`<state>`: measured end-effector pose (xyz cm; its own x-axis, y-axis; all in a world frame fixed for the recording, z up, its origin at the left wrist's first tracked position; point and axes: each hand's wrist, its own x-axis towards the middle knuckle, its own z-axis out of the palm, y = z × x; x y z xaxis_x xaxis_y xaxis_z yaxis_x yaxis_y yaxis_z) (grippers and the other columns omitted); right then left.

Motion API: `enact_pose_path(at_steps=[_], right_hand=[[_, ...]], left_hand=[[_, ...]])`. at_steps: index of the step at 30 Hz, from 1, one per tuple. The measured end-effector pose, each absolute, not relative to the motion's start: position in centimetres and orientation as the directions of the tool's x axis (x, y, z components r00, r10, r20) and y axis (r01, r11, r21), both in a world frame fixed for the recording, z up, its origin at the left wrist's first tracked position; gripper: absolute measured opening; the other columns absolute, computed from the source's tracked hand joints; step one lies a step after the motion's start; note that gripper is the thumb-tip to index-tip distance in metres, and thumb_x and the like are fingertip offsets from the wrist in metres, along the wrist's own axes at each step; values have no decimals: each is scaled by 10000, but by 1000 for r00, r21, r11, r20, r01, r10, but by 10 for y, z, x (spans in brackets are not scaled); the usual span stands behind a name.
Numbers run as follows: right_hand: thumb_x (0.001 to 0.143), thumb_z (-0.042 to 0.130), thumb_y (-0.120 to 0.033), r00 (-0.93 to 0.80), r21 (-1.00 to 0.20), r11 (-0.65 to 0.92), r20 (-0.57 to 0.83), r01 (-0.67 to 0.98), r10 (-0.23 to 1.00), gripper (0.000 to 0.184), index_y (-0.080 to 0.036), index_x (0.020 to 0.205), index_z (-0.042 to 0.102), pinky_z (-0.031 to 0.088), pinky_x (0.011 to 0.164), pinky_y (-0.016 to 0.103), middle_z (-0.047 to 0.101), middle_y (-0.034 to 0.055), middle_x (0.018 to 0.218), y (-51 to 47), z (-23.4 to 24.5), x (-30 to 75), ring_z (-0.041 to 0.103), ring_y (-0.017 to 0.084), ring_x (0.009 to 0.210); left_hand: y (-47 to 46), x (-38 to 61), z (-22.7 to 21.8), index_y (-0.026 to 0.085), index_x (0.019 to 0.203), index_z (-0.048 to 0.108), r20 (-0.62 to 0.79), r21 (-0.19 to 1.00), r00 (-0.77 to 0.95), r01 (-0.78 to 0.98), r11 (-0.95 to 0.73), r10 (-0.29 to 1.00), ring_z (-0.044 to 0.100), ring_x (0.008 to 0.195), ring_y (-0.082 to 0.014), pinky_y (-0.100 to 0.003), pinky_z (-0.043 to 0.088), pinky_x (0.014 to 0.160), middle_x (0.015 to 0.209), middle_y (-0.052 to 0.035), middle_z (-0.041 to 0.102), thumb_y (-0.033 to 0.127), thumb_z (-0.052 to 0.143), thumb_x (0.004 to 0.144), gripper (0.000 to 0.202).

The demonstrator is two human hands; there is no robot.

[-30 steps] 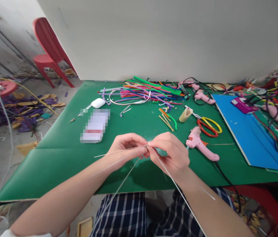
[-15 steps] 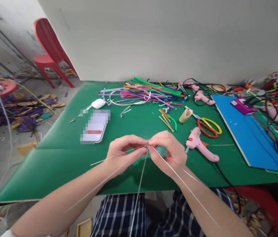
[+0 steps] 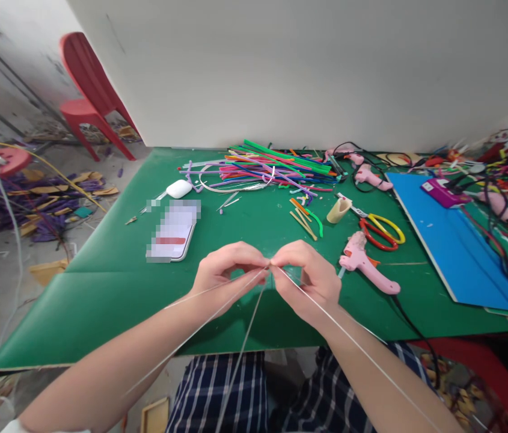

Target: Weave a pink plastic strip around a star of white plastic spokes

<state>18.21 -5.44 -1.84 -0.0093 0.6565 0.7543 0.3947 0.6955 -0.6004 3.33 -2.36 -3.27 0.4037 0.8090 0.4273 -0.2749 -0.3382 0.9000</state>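
Note:
Several thin pale wires (image 3: 245, 337) fan out toward me from one meeting point between my fingertips. My left hand (image 3: 226, 273) pinches them there with thumb and forefinger, and two strands run back over its wrist and forearm. Close against it, my right hand (image 3: 310, 273) pinches the same meeting point from the other side, with one long strand lying along the forearm. The hands hover over the near part of the green table (image 3: 113, 307). Whatever joins the strands is hidden by the fingertips.
Behind the hands lies a heap of coloured pipe cleaners (image 3: 272, 168). A phone (image 3: 175, 231) is on the left. To the right are a pink glue gun (image 3: 368, 264), scissors (image 3: 380, 231), a beige tube (image 3: 339, 210) and a blue board (image 3: 452, 240). A white panel (image 3: 299, 72) stands behind.
The wires have shifted slightly: the middle strand's lower end swings to the left, and the right strand extends further down along my right forearm. Both hands stay pinched at nearly the same spot.

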Motion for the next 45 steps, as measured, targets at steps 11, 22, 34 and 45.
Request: enact_pose_path(at_steps=[11, 22, 34, 45], right_hand=[[733, 572, -94, 40, -638, 690, 744, 343, 667, 186, -238, 850, 581, 516, 594, 291, 644, 6, 750, -53, -29, 180, 600, 139, 672], [714, 557, -54, 13, -614, 700, 755, 365, 655, 173, -211, 788, 568, 500, 573, 301, 628, 17, 703, -54, -25, 177, 583, 141, 640], [707, 559, -40, 19, -582, 703, 776, 409, 631, 150, -187, 733, 541, 481, 561, 282, 607, 15, 648, -54, -26, 175, 569, 128, 610], [731, 565, -51, 8, -627, 709, 751, 324, 660, 177, -212, 806, 558, 495, 593, 289, 617, 6, 709, -54, -28, 177, 575, 131, 661]], left_hand=[[-31, 34, -35, 247, 801, 704, 440, 898, 206, -125, -423, 874, 614, 618, -146, -254, 524, 586, 725, -23, 675, 145, 687, 670, 167], [-33, 37, -33, 234, 753, 695, 470, 882, 211, -70, -467, 857, 598, 566, -130, -238, 501, 545, 664, -9, 660, 89, 653, 655, 180], [-31, 39, -37, 196, 823, 633, 633, 772, 253, -126, -624, 732, 597, 524, -90, -203, 504, 499, 684, 16, 616, 28, 586, 709, 208], [-27, 37, -38, 197, 860, 630, 668, 739, 264, -123, -663, 696, 607, 574, -92, -200, 525, 521, 725, 9, 619, 10, 584, 711, 244]])
